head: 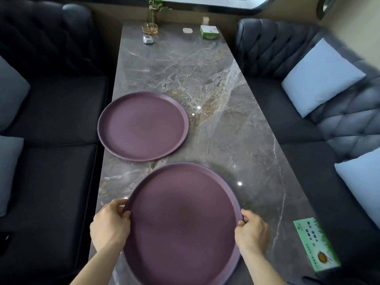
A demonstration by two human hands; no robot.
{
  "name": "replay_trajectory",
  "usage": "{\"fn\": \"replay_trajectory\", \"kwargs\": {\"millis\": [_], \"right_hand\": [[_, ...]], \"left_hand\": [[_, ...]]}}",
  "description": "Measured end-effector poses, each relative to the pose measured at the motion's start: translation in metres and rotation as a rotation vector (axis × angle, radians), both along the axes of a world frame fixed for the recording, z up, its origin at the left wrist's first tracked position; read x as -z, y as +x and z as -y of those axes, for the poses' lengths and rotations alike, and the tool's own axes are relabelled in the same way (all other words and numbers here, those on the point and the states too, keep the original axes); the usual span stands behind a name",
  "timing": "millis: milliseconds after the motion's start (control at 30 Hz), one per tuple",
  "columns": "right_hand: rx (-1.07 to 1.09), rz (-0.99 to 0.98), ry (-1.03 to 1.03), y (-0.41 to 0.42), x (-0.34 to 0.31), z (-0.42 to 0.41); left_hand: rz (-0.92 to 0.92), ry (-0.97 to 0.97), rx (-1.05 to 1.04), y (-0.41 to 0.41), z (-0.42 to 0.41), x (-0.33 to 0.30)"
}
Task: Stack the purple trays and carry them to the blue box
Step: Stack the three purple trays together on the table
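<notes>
Two round purple trays on a long grey marble-patterned bench [205, 79], glossy with pale veins and a brownish patch near the middle.

Near tray [183, 225]: matte plum plastic, flat floor, low raised rim, small embossed lettering just inside its far rim, too small to read. Nothing lies in it. It sits at the near end of the bench. Left hand [110, 225] grips its left rim, thumb over the top edge and fingers curled at the side. Right hand [251, 230] grips the right rim the same way, closed on the edge. Whether the tray is lifted clear of the bench or resting on it cannot be told.

Far tray [143, 126]: same colour, shape and finish; also holds nothing. It lies flat beyond the near tray and to its left, rims close but apart, its left edge overhanging the bench side a little.

Well beyond the far tray, at the bench's far end: a clear glass vase [151, 19] with a green sprig, a small white-and-grey object [148, 40], a flat white puck [187, 30], a green-and-white box [209, 32]. Right of the near tray, at the bench edge, a green printed card [315, 243].

Dark tufted sofas [273, 46] flank the bench, with pale blue cushions [322, 77].
</notes>
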State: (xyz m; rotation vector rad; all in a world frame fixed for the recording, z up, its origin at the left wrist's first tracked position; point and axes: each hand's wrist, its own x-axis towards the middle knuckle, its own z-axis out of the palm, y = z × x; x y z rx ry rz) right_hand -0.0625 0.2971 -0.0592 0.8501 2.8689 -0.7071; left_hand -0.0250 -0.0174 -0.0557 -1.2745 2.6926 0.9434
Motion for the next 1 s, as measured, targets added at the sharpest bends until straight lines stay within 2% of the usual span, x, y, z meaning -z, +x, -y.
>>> {"fn": "replay_trajectory", "kwargs": {"millis": [333, 433, 667, 767, 833, 900, 1000], "right_hand": [[0.017, -0.107, 0.004, -0.047, 0.0, -0.016], [0.008, -0.111, 0.008, -0.058, 0.001, -0.017], [-0.044, 0.125, -0.022, -0.109, -0.016, -0.025], [-0.119, 0.13, 0.009, -0.145, -0.02, -0.021], [-0.18, 0.073, 0.007, -0.172, -0.023, -0.008], [-0.268, 0.02, -0.029, -0.199, -0.024, 0.013], [-0.363, 0.013, -0.145, -0.235, -0.025, 0.054]], "left_hand": [[-0.002, 0.091, -0.028, -0.041, -0.015, -0.002], [0.014, 0.202, -0.122, -0.044, -0.016, -0.002], [0.088, 0.541, -0.153, -0.064, 0.015, 0.001], [-0.035, 0.497, -0.246, -0.083, 0.028, 0.001], [-0.051, 0.407, -0.31, -0.1, 0.034, -0.003], [-0.065, 0.342, -0.369, -0.119, 0.04, -0.004], [-0.139, 0.345, -0.47, -0.145, 0.054, 0.003]]}}
